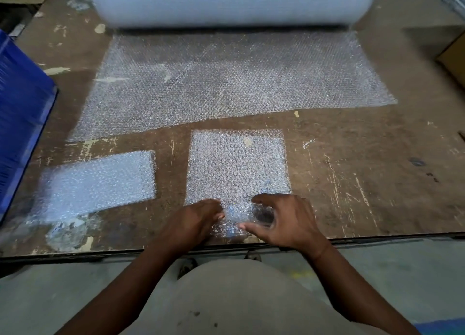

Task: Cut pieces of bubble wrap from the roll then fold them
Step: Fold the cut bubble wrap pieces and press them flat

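Both my hands are at the near edge of the cut bubble wrap piece (pixel 237 166), which lies flat on the worn brown surface (pixel 352 173) straight in front of me. My left hand (pixel 195 221) has its fingers curled onto the near edge of the piece, gripping it. My right hand (pixel 284 221) pinches the same edge, thumb below and fingers arched above, and the wrap is bunched and lifted a little between my two hands.

To the left of this piece, apart from it, lies a folded bubble wrap stack (pixel 100 183), whiter and thicker in look, close to the near left part of the surface. Beyond both, a long unrolled sheet (pixel 226 83) spreads across the surface and runs back to the big bubble wrap roll (pixel 231 2) at the far side. A blue crate (pixel 20 118) stands at the left edge. A cardboard box (pixel 453 58) shows at the far right.
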A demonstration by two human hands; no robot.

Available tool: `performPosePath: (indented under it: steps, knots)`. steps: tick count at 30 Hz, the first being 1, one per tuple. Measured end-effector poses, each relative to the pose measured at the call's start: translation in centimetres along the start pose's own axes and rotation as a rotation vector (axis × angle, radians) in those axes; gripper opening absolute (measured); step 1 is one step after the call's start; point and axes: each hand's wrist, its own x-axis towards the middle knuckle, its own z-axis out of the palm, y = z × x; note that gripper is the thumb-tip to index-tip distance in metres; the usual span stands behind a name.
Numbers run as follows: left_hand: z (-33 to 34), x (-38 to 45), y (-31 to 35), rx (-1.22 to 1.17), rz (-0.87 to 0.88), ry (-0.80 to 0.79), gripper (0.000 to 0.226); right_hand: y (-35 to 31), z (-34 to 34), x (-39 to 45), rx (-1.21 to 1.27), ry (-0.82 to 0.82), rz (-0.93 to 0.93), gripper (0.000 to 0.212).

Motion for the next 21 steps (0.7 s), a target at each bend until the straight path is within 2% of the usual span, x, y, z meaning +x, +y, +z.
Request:
performPosePath:
  steps: [3, 7, 10, 12, 15, 18, 21]
  knots:
    - [-0.3, 0.0, 0.4, -0.007, -0.014, 0.073, 0.028, -1.1, 1.5, 0.2, -0.135, 0.04, -0.072, 0.059]
    - [-1.3, -0.3, 0.8, -0.047, -0.06, 0.103, 0.026, 1.2, 1.6, 0.3, -0.048, 0.018, -0.039, 0.019]
    - [-1.8, -0.9, 0.0, -0.05, -0.075, 0.074, 0.029, 4.1, 1.7, -0.1, 0.158, 0.017, 0.084, 0.025]
    - [-2.0, -1.8, -1.0, -0.045, -0.067, 0.077, 0.047, 5.7, 1.5, -0.2, 0.318, 0.024, 0.122, 0.034]
    - [-1.9, -2.9, -2.5, -0.005, -0.043, 0.102, 0.065, 7.0, 1.3, -0.4, 0.361, -0.044, 0.042, 0.044]
    - [-1.9, -3.1, -3.4, 0.001, -0.053, 0.108, 0.056, 7.9, 1.5, -0.5, 0.445, -0.054, 0.017, 0.04]
    - [-2.0, -2.6, -3.6, -0.07, -0.093, 0.188, 0.037, 8.1, 2.0, -0.7, 0.595, 0.02, 0.063, 0.046]
